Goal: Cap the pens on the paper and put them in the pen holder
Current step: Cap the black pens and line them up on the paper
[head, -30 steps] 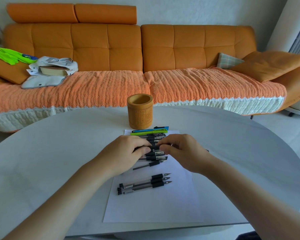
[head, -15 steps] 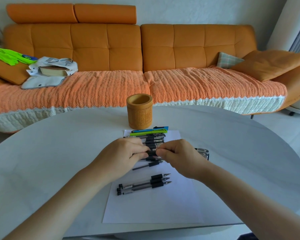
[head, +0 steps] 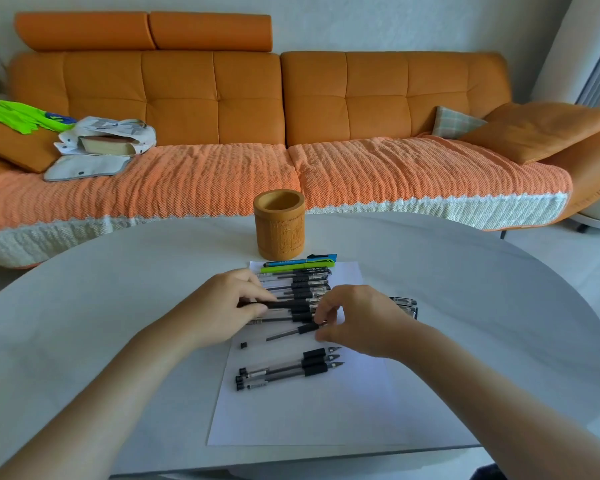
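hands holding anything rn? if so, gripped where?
The left hand pinches a black pen by its barrel's rear end, lifted over the row of pens. The right hand curls at the pen's tip end; whether it grips anything cannot be told.

A sheet of paper (head: 309, 410) lies on the tabletop (head: 118, 289), with the pen holder (head: 279, 225) standing just behind its far edge. A row of pens (head: 302, 282) lies across the paper's far half; three uncapped pens (head: 288, 370) lie together nearer the person. A sofa (head: 222, 98) stands behind the tabletop.
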Demonstrator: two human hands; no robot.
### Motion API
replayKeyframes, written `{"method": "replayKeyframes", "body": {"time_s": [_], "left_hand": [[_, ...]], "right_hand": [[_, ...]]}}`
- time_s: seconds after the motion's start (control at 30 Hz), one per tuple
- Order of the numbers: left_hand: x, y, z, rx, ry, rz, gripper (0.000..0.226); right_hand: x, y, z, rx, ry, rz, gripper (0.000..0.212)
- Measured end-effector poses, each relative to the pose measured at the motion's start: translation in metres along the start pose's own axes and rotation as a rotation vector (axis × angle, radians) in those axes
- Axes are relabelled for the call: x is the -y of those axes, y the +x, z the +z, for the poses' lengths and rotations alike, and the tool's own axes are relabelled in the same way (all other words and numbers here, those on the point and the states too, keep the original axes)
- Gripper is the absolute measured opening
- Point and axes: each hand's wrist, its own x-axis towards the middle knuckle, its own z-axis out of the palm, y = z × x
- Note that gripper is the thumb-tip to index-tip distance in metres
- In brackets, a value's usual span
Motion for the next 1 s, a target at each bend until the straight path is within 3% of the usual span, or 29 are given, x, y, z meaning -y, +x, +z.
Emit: {"method": "replayKeyframes", "body": {"time_s": [0.37, 0.83, 1.0], "left_hand": [[-0.006, 0.001, 0.011, 0.003, -0.023, -0.046, 0.020], [-0.017, 0.001, 0.037, 0.017, 0.123, 0.130, 0.014], [-0.019, 0.003, 0.037, -0.015, 0.135, 0.152, 0.012]], "right_hand": [[-0.002, -0.001, -0.003, 0.017, -0.131, -0.017, 0.018], [-0.012, -0.007, -0.014, 0.104, -0.098, 0.012, 0.019], [-0.031, -0.002, -0.033, -0.083, 0.058, 0.098, 0.014]]}}
